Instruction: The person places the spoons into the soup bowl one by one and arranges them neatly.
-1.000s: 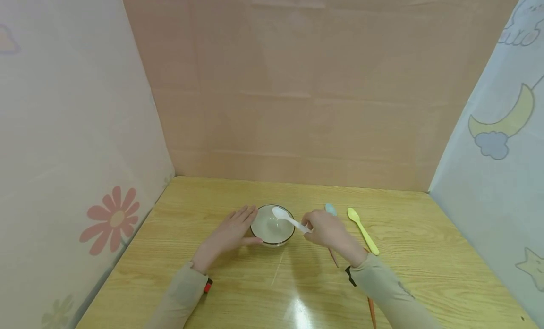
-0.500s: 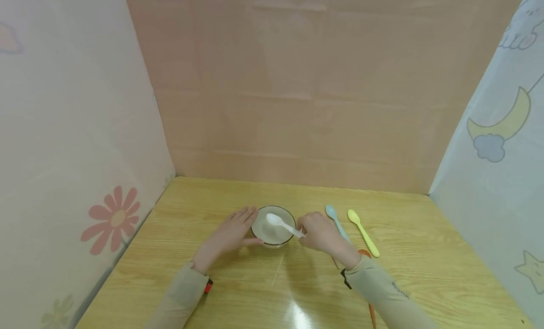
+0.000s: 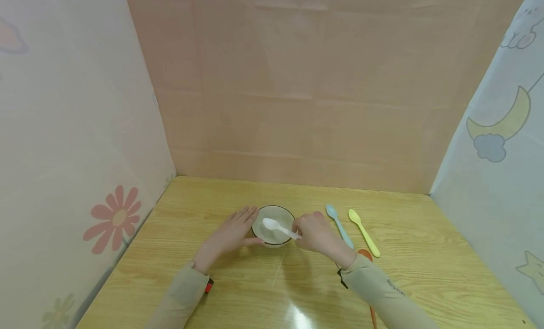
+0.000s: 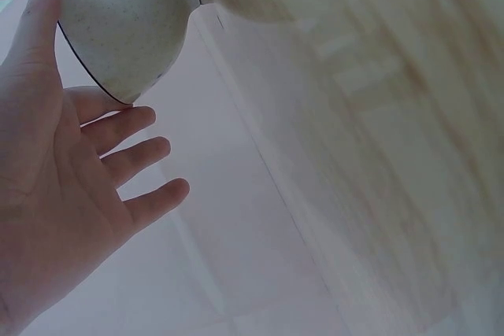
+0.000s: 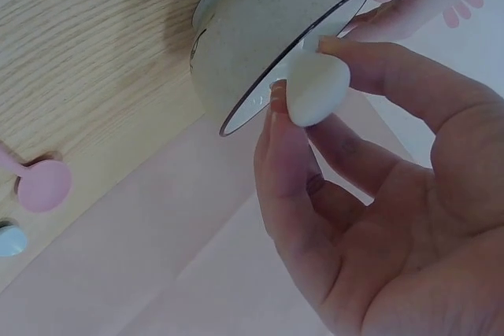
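Note:
My left hand [image 3: 231,231] touches the left side of a pale, dark-rimmed bowl [image 3: 256,223], thumb and fingers spread along it. The left wrist view shows its thumb and index finger against the bowl [image 4: 130,21], the other fingers nearly straight and apart. From the right, my right hand [image 3: 316,232] pinches the handle of a white spoon [image 3: 270,223]. The spoon's head is over or inside the bowl; I cannot tell whether it touches the bottom. In the right wrist view, the rounded handle end of the spoon [image 5: 317,90] sticks out between thumb and fingers.
Right of the right hand lie a light blue spoon [image 3: 340,226] and a yellow spoon [image 3: 364,234]. An orange spoon [image 3: 364,254] is partly covered by the right sleeve. A pink spoon [image 5: 45,186] shows in the right wrist view. Cloth panels surround the wooden table [image 3: 204,197].
My right hand has moved left with the white spoon, whose head has shifted left and nearer across the bowl. More of the blue spoon is uncovered. The left hand and bowl stay almost in place.

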A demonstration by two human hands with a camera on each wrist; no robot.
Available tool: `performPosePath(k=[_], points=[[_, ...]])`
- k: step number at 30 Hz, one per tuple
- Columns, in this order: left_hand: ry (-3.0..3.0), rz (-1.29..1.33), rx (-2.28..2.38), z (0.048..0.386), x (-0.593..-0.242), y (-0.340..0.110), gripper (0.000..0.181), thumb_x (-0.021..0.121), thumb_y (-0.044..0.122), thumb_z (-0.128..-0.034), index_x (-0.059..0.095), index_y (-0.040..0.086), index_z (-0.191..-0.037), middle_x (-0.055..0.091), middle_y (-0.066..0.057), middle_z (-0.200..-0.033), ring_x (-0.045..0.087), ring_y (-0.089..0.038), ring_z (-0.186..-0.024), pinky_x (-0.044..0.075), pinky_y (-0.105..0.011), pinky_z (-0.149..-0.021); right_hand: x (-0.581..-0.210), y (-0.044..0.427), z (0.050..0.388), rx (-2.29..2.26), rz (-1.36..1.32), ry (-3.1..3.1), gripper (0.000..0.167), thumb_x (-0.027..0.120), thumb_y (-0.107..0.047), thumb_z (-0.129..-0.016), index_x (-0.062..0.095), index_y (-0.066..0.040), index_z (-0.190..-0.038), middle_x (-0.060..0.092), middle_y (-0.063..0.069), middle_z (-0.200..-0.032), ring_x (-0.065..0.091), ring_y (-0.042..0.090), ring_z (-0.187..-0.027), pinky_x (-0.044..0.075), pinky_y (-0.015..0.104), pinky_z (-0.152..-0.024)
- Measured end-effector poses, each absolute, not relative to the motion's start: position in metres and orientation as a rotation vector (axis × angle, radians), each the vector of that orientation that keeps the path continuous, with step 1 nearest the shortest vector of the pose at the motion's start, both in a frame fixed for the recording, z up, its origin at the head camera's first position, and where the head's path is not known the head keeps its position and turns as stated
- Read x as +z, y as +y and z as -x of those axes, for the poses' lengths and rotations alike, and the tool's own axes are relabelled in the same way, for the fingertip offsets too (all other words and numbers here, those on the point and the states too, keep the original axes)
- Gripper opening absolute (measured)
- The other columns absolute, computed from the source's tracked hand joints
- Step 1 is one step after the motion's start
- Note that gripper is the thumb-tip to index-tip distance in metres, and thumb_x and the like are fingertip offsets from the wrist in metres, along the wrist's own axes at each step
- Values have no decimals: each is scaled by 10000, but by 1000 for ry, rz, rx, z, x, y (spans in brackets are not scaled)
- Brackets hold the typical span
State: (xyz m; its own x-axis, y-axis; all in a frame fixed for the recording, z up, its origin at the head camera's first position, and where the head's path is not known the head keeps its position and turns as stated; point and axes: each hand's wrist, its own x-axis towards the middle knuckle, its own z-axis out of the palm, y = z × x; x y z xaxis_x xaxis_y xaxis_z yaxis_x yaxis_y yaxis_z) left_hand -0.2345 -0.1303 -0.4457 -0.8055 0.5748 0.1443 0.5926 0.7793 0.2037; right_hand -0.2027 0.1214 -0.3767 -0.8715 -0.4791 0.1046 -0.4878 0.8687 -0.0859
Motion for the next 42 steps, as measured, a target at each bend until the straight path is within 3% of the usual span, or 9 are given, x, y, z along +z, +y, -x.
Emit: performPosePath(k=[15,22,28,37,42], points=[[-2909,940,-378,234,-446,-127,955,571,650,-886,307,11,-1544,328,-179,-1607,302,-393,-1495,340,-603,-1164,-377,117,203,214,-749,-3033,119,817,-87,-720,736,-97,-806,659,-36,-719,490,81,-632,338,311,-706],[-2908,936,-381,233,-445,-127,937,574,641,-890,322,15,-1539,340,-171,-1603,309,-388,-1493,340,-599,-1166,-377,115,203,281,-749,-3074,132,796,-53,-746,747,-51,-869,681,-1,-768,521,96,-664,465,274,-635],[-2904,934,-378,233,-446,-127,930,581,630,-892,325,12,-1538,346,-172,-1600,317,-388,-1490,350,-600,-1158,-377,115,203,320,-758,-3069,110,779,-39,-754,740,-35,-857,688,21,-787,495,105,-644,471,272,-624],[-2919,933,-393,233,-445,-127,956,562,651,-888,288,20,-1552,314,-170,-1615,291,-382,-1502,326,-601,-1174,-379,116,202,299,-777,-2995,117,816,-129,-781,726,-66,-820,697,15,-761,583,92,-660,495,252,-620],[-2913,944,-385,233,-445,-127,958,570,647,-885,298,10,-1547,322,-182,-1608,302,-396,-1494,343,-603,-1161,-378,117,201,185,-763,-2920,135,830,-220,-768,732,-129,-787,711,-31,-734,598,74,-626,391,241,-617]])
